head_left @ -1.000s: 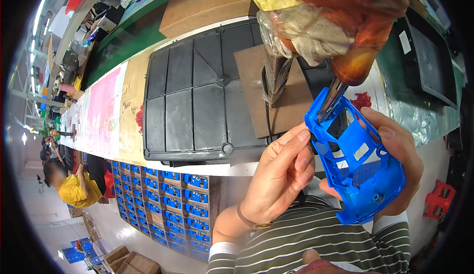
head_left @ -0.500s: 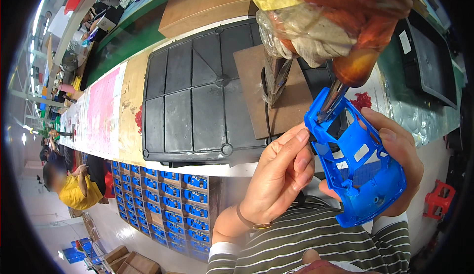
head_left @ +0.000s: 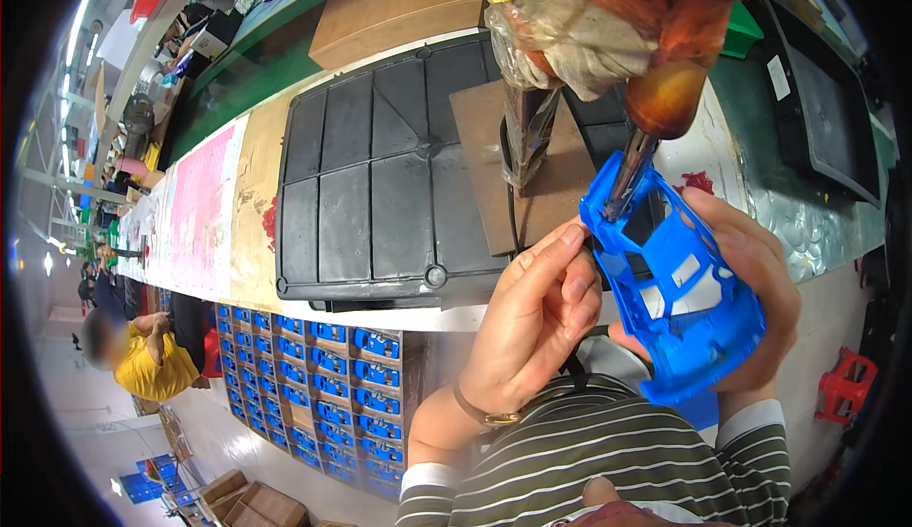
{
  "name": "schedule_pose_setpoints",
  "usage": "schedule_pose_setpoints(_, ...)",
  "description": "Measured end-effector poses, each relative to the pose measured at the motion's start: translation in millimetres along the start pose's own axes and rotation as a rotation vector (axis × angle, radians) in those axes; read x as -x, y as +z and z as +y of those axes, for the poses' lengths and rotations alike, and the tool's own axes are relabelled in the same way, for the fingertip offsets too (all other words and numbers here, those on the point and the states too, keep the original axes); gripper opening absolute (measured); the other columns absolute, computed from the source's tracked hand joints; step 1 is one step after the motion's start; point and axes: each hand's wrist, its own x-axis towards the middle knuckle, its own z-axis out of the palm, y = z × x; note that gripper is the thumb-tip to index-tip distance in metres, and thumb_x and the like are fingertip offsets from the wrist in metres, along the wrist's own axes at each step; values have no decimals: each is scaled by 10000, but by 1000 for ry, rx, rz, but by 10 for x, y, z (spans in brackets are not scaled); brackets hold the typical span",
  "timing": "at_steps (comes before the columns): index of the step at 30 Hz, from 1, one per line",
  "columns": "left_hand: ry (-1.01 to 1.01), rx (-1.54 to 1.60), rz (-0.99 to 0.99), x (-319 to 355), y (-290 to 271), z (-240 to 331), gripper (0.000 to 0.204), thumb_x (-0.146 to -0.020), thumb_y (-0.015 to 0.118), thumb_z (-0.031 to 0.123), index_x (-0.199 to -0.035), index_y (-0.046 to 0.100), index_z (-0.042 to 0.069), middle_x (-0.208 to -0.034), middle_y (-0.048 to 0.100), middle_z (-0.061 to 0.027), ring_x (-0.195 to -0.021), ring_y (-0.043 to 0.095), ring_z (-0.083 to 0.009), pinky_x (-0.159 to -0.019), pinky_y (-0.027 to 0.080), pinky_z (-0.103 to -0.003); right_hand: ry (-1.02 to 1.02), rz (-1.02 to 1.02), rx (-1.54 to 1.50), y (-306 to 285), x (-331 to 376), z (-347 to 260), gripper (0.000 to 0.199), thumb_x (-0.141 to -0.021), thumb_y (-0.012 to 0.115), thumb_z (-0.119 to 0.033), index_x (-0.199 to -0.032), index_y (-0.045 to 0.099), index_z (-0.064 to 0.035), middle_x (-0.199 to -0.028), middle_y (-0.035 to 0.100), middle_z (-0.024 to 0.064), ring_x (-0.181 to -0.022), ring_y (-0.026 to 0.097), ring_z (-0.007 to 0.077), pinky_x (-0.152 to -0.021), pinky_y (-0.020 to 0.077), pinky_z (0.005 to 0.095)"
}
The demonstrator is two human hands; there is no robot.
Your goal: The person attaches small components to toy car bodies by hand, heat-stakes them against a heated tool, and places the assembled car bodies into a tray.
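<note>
A blue plastic toy car body [head_left: 708, 342], with openings for windows, is held tilted in front of my chest. My right hand [head_left: 763, 275] wraps round its right side. The thumb and fingers of my left hand [head_left: 537, 318] are pinched at the body's upper left corner; whether anything small is between them is hidden. The metal tip of a soldering iron [head_left: 673, 100] with an amber handle reaches down inside the upper end of the body. A bundle of cloth and clear plastic [head_left: 589, 47] covers the iron's mount above.
A black plastic lid or crate [head_left: 366, 176] and a brown board [head_left: 484, 147] with an upright post [head_left: 529, 138] lie on the bench. Several similar blue bodies fill a rack [head_left: 313, 375] at lower left. A red stool [head_left: 844, 385] stands right; a person in yellow [head_left: 157, 366] sits left.
The car body and both hands have shifted slightly up and left in view, along with the iron. The body has tilted a little; the iron tip remains at its upper end.
</note>
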Motion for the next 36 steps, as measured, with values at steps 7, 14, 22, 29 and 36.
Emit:
schedule_pose_setpoints(7, -41, 66, -88, 23, 17, -100, 344, -899, 459, 241, -1183, 457, 47, -630, 414, 61, -637, 504, -82, -526, 431, -235, -159, 52, 50, 16, 75, 146, 612, -613, 792, -259, -1072, 490, 11, -1003, 584, 211, -824, 611, 302, -688, 516, 320)
schedule_pose_setpoints(14, -57, 33, -49, 60, 25, -275, 325, -902, 443, 243, -1161, 481, 51, -833, 550, 16, -693, 531, -91, -570, 461, -238, -178, 10, 47, -149, 233, 56, 570, -646, 768, -233, -1073, 479, 11, -1020, 574, 219, -830, 608, 311, -692, 517, 336)
schedule_pose_setpoints(22, 14, 13, -52, 266, -64, -363, 368, -916, 395, 407, -1018, 501, 70, -838, 571, -38, -686, 585, -152, -514, 469, -247, -204, -69, -144, -141, 536, -50, 460, -684, 722, -172, -1055, 491, -27, -1052, 548, 245, -851, 606, 322, -692, 521, 356)
schedule_pose_setpoints(29, -206, -61, -499, 703, -844, -630, 368, -911, 430, 317, -1028, 503, -24, -915, 593, -183, -722, 637, -293, -553, 564, -390, 10, -149, -744, 63, 1176, -528, 564, -755, 621, -451, -1144, 382, -119, -1044, 518, 190, -870, 531, 318, -723, 472, 393)
schedule_pose_setpoints(36, 64, -156, -611, 1568, -1525, -1049, 519, -895, 457, 321, -1197, 371, -92, -1003, 555, -246, -715, 632, -337, -569, 557, -372, -64, -645, -807, 313, 1262, -721, 646, -729, 578, -422, -1228, 398, -54, -1141, 494, 239, -1080, 474, 367, -973, 318, 444)
